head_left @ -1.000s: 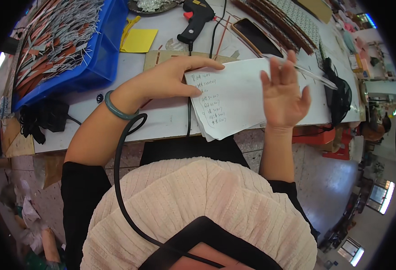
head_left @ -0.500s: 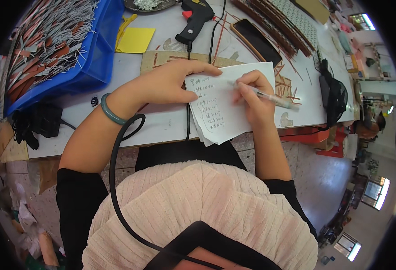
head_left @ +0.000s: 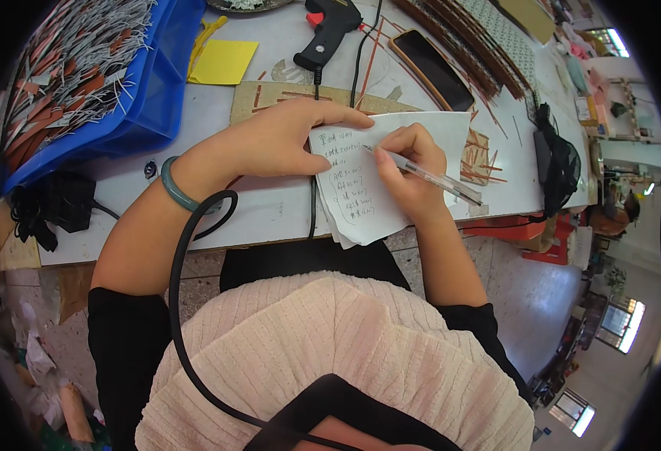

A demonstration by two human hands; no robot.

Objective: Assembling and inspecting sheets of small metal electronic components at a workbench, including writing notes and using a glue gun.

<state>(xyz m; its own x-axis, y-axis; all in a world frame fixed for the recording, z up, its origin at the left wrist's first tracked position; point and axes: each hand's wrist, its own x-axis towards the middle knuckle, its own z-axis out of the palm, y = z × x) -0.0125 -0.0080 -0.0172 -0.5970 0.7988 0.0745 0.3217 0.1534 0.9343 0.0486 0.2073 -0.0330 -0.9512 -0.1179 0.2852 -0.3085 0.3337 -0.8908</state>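
Sheets of white paper [head_left: 372,199] with handwritten lines lie at the table's near edge. My right hand [head_left: 415,174] pinches a clear-barrelled pen [head_left: 443,180], its tip at the end of an upper written line. Flat across the paper's upper left edge lies my left hand [head_left: 274,139], thumb and forefinger stretched apart, holding nothing. A green bangle [head_left: 174,186] circles my left wrist. Beyond the paper is a tan board [head_left: 244,101] with thin reddish-brown strips on it, partly hidden by my left hand and the sheets.
A blue bin [head_left: 161,98] full of thin strips and wires stands at left, beside a yellow paper pad [head_left: 225,62]. Farther off lie a black glue gun [head_left: 330,34], a phone [head_left: 432,69] and brown strips [head_left: 473,41]. A black adapter [head_left: 71,201] sits lower left; a black cable [head_left: 176,301] loops over my left forearm.
My right hand has shifted left and slightly nearer me, bringing the pen tip to an upper written line. My left hand stays on the paper. The whole view has shifted slightly.
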